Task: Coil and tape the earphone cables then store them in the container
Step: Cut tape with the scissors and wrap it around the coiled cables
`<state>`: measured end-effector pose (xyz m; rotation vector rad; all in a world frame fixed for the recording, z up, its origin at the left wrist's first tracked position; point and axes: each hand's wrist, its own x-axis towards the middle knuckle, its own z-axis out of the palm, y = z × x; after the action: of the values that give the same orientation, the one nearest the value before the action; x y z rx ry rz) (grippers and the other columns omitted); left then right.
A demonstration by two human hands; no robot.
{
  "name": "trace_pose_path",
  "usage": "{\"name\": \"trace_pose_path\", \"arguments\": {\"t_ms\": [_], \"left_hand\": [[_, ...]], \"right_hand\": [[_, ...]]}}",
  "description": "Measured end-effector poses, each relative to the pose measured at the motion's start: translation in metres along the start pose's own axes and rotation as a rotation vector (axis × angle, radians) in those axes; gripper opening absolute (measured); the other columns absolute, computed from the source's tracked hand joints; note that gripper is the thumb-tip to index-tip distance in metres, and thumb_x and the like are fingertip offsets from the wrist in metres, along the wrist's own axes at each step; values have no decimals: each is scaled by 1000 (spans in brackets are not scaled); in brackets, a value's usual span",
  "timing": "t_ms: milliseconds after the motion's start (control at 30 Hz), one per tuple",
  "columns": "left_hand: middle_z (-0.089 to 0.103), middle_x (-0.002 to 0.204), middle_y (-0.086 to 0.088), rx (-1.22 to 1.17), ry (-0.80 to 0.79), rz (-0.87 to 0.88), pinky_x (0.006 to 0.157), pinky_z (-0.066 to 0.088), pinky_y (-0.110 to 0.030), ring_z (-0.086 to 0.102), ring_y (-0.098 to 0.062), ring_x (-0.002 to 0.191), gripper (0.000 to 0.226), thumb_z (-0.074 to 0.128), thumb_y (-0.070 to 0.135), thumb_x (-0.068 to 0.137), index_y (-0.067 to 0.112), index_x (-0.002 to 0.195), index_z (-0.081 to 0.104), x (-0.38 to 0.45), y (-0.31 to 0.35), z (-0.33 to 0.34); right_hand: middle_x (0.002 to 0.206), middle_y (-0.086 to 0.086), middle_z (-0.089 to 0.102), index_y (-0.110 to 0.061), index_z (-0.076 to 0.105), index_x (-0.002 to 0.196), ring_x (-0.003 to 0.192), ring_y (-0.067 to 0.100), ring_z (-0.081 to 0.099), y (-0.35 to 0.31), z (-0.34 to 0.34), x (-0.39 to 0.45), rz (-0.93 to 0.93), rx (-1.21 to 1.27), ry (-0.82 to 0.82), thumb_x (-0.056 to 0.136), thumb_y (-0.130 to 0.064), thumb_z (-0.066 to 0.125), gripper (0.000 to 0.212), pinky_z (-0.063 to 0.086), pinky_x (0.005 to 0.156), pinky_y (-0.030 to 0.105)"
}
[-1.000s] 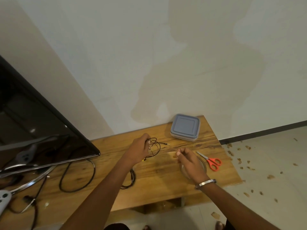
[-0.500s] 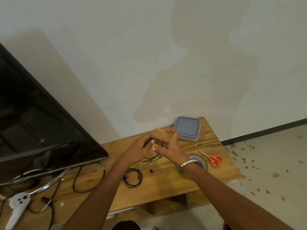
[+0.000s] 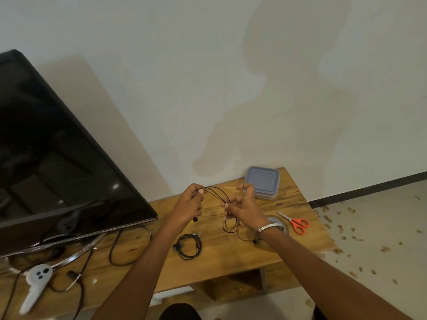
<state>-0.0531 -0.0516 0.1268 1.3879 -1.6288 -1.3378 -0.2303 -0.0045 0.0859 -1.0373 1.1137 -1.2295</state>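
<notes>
We see TV point(image 3: 57, 158) far left; coiled cable point(image 3: 188, 247) on table point(image 3: 231, 257). Left hand point(image 3: 189, 204) and right hand point(image 3: 245, 206) pinch earphone cable point(image 3: 217, 194) aloft; right also pinches tape strip point(image 3: 232, 188). Lidded container point(image 3: 262, 182) at back edge; scissors point(image 3: 295, 224) near right edge.

Both hands raised, fingers point(image 3: 200, 191) pinched.

Single view — head-worn, wide-angle, looking forward and down from above the person's own arms. Faces a pale wall point(image 3: 208, 77); the wooden table point(image 3: 231, 257) runs across the lower half, tilted in frame. Both hands sit near centre at arm's reach. Television point(image 3: 57, 158) enters from the left edge — floor point(image 3: 381, 227) at lower right. No second view, so nothing is shared.
</notes>
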Motion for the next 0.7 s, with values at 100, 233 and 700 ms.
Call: {"name": "trace_pose_path", "arguments": {"t_ms": [100, 233, 700], "left_hand": [[33, 62, 6, -32, 55, -4, 45, 24, -24, 26, -8, 48, 17, 38, 18, 104, 13, 94, 50, -4, 6, 0], [37, 63, 4, 89, 108, 9, 46, 26, -26, 29, -8, 46, 16, 38, 21, 103, 18, 95, 52, -7, 2, -6], [53, 79, 0, -185, 47, -170, 63, 44, -27, 49, -13, 69, 29, 33, 20, 105, 19, 103, 62, -36, -32, 43]], "right_hand": [[88, 11, 64, -22, 26, 109, 71, 19, 68, -1, 1, -4, 29, -78, -11, 83, 0, 66, 53, 57, 67, 31], [87, 11, 65, -17, 24, 113, 74, 18, 70, -6, 1, -7, 9, -67, 13, 87, 5, 59, 49, 57, 64, 26], [96, 12, 56, -16, 23, 111, 66, 15, 59, -18, 31, 1, 11, 279, 306, 93, 10, 42, 37, 58, 58, 25]]}}
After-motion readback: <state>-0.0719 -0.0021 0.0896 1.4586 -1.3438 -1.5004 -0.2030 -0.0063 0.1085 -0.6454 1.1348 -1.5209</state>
